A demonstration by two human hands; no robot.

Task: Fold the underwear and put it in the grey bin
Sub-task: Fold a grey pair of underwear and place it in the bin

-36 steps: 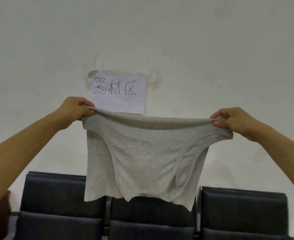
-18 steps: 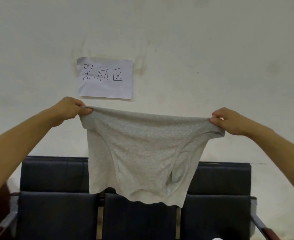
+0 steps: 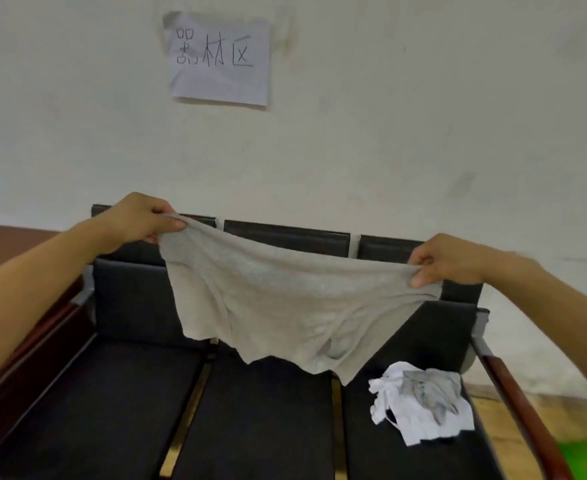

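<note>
1. A grey pair of underwear (image 3: 285, 299) is held up in the air, spread wide by its waistband, above a row of black seats (image 3: 112, 393).
2. The waistband's left end is pinched by the left hand (image 3: 143, 216); thumb & fingers are curled onto the cloth, w/ the forearm coming in from the lower left.
3. The waistband's right end is pinched by the right hand (image 3: 444, 259); fingertips are closed on a small bunch of fabric, w/ the forearm coming in from the lower right.
4. The waistband is stretched between the 2 hands w/ a slight sag in the middle; the left end is held a bit higher than the right.
5. The garment hangs unfolded, leg openings down; its lowest edge is seen above the middle seat and the inner edge of the right seat. Whether it touches the cushions can't be told.
6. A crumpled white & grey cloth (image 3: 423, 407) lies on the right seat, just below & right of the hanging hem, apart from it.
7. Reddish-brown armrests are seen at both ends of the seat row, e.g. the right armrest (image 3: 524, 414).
8. A white paper sign (image 3: 219, 60) w/ handwritten characters is stuck on the pale wall (image 3: 423, 133) above the seat backs.
9. A patch of wooden floor (image 3: 579, 420) & sth green are seen at the lower right corner.
</note>
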